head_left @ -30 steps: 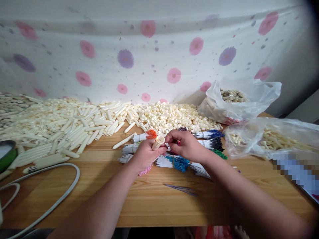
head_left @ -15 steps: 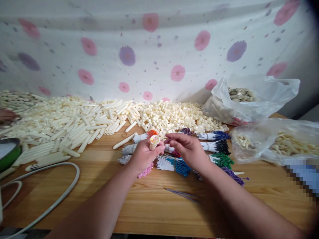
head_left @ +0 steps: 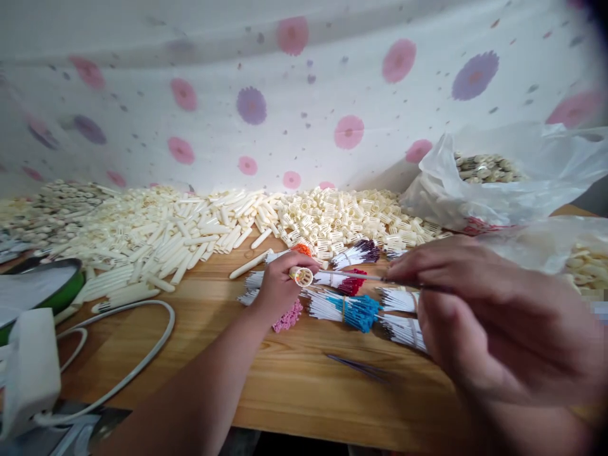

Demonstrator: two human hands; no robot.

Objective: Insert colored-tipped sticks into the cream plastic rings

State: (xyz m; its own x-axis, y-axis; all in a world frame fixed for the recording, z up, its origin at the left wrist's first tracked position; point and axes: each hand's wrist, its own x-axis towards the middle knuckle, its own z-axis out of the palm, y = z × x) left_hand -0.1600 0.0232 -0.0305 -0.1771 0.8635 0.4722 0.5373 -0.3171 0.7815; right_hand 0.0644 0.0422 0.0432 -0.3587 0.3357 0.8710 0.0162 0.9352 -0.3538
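Facing a flower-printed sheet (head_left: 209, 117) across a wood-grain table (head_left: 294, 399) heaped with cream parts (head_left: 223, 221), you clasp an open-ended tube (head_left: 295, 273) in your left hand (head_left: 279, 285) near blue-tipped sticks (head_left: 356, 311); your right hand (head_left: 503, 323), pinching a thin rod (head_left: 368, 277), partly hides a plastic bag (head_left: 536, 244).

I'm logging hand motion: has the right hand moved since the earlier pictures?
Yes: the right hand has moved rightward, away from the blue-tipped bundle.
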